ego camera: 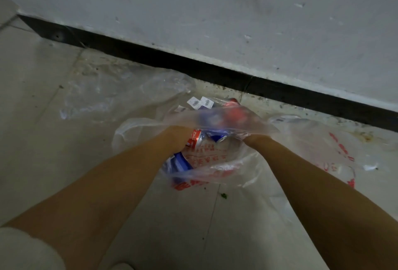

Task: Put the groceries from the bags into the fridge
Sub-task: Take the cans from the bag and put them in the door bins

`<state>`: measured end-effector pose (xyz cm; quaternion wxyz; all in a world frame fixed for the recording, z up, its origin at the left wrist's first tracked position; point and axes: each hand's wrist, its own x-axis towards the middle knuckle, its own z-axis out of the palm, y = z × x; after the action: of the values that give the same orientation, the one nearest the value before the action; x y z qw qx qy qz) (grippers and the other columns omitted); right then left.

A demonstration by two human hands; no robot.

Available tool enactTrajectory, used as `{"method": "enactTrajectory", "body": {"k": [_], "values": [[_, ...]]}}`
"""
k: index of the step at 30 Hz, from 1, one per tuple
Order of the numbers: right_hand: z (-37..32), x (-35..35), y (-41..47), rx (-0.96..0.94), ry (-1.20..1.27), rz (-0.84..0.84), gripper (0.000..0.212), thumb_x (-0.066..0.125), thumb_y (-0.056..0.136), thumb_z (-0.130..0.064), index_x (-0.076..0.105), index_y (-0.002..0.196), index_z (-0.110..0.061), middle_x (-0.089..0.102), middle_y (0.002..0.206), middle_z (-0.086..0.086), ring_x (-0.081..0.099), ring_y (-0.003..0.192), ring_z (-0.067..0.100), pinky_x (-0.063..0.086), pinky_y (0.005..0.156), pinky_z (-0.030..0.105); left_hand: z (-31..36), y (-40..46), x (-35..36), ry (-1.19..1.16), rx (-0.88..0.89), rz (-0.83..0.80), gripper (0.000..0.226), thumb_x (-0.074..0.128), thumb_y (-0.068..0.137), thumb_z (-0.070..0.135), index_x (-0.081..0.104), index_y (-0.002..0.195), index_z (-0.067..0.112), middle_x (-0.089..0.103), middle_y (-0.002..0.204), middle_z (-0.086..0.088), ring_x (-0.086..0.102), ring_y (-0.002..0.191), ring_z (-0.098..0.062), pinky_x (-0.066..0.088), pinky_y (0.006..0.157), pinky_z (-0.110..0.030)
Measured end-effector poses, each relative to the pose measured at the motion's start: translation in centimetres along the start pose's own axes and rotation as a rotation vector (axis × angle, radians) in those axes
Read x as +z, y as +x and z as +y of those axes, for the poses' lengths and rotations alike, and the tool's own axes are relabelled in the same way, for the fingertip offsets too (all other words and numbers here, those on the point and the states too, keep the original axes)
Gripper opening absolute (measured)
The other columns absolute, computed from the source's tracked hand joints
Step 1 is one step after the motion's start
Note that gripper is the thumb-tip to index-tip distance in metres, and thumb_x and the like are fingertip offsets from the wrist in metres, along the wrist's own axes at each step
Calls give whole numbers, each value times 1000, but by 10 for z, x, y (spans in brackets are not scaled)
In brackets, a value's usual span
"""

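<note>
Head view. Landmark: the middle bag (215, 157), clear plastic with red print, lying on the tiled floor (43, 119) near the black baseboard (193, 65).

Bags counted: three. One flat, clear bag (112, 88) lies left of and behind the middle bag, towards the baseboard. One bag with red print (336, 151) lies to the right of the middle bag, touching or overlapping it (the edge between them cannot be made out).

Cans inside the middle bag: one red can (195, 138) is plain to read near the mouth of the bag, against the left hand. Blue cans (178, 164) show at the bag's near left side and beside the red can; at least two blue patches, exact count not possible through the film. Further red and blue shapes at the far side of the bag are blurred. Two white barcode labels (200, 102) sit at the far edge of the middle bag.

Hands: two, both reaching into the mouth of the middle bag. Left hand (178, 138): the back of it shows next to the red can, but the fingers are hidden by the can and the plastic, so I cannot tell whether it grasps the can. Right hand (255, 139): only the wrist end shows; fingers are under the plastic film, grip cannot be told.

A small green scrap (224, 195) lies on the floor just in front of the middle bag. A pale sleeve (25, 248) is cut off at the lower left corner.
</note>
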<state>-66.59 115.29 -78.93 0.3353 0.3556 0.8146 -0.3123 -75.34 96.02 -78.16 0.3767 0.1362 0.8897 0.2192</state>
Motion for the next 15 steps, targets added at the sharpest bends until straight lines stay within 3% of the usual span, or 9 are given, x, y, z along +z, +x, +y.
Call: {"method": "enactTrajectory", "body": {"k": [2,6,8,12,15], "values": [[-2,-1,-3,13,-22,2,39,45,100,-24,46,133,-2,47,136,17,44,127,29,34,103,31,3,-6,-2,4,60,-57,29,52,94,31,54,68,20,56,66,3,54,56,-7,45,52,-18],[5,1,-1,30,-94,113,44,39,102,-30,38,139,-6,41,142,15,39,131,28,29,110,35,-2,-4,2,195,125,-69,27,48,84,59,60,74,36,62,70,12,59,64,0,58,69,-29],[7,0,1,17,-68,166,46,40,101,-32,37,140,-8,41,141,15,39,131,30,30,112,39,2,-10,2,197,150,-187,21,49,91,49,54,73,40,57,73,18,55,68,6,54,82,-26],[6,-6,-4,-83,38,355,57,64,82,-35,45,132,-17,50,130,14,50,118,34,43,100,47,2,-7,15,60,47,22,25,52,95,22,52,70,22,52,67,6,54,60,-10,49,63,-23],[7,-8,-10,-142,53,399,58,65,74,-50,48,124,-27,49,129,11,50,115,33,45,97,50,9,4,28,131,-24,124,20,52,94,27,62,97,10,58,83,-2,58,76,-16,52,80,-31]]}}
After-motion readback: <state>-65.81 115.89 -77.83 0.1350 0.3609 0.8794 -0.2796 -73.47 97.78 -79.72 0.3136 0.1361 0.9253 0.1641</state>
